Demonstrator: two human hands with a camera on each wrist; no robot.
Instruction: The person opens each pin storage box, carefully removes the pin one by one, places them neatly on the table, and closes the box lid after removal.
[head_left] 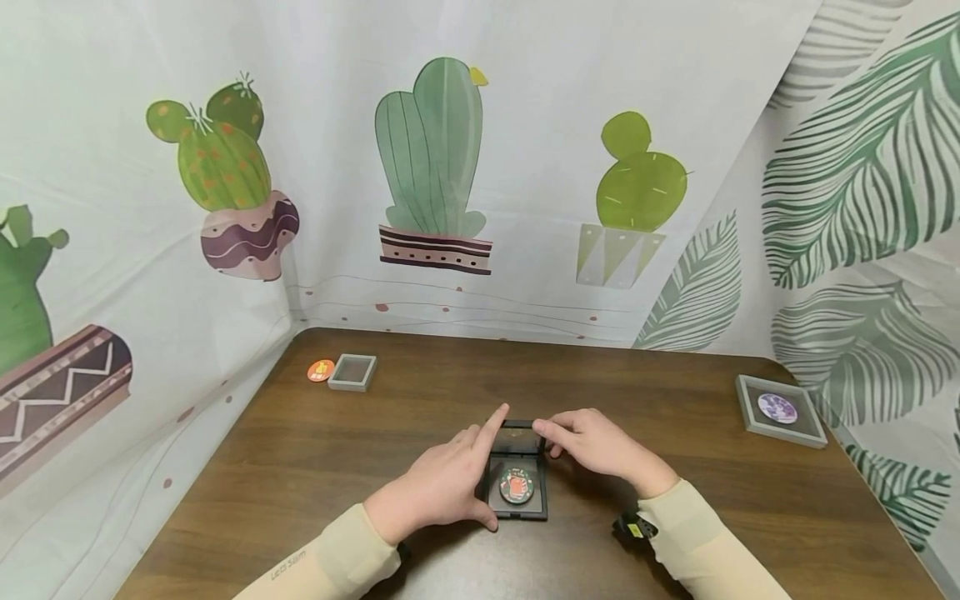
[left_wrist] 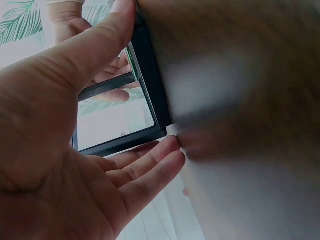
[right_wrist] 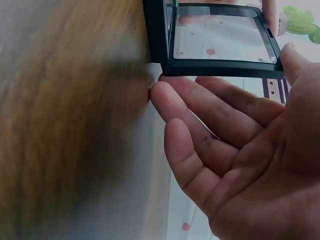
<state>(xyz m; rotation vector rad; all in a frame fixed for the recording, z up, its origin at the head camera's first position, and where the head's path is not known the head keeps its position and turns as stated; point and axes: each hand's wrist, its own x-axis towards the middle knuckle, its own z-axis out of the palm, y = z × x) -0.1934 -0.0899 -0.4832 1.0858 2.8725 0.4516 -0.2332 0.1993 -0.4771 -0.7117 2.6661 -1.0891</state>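
Observation:
A black-framed display case (head_left: pixel 546 493) with clear panels lies unfolded on the table, its lid raised at the far side. Inside the near half sits a round green token (head_left: pixel 516 486) with a red figure. My left hand (head_left: pixel 442 479) spans the case's left side, thumb at the near corner and fingers towards the lid. The right hand (head_left: pixel 596 446) holds the lid's right edge, thumb on its upper corner. In the right wrist view the other right fingers (right_wrist: pixel 200 135) lie behind the lid frame (right_wrist: pixel 225 68), low by the table.
At the far left, a small grey frame (head_left: pixel 352 372) lies beside an orange round token (head_left: pixel 321 371). A larger grey frame (head_left: pixel 782 410) with a purple round token (head_left: pixel 777 408) lies at the right edge. Printed cloth hangs behind the brown table (head_left: pixel 660 400).

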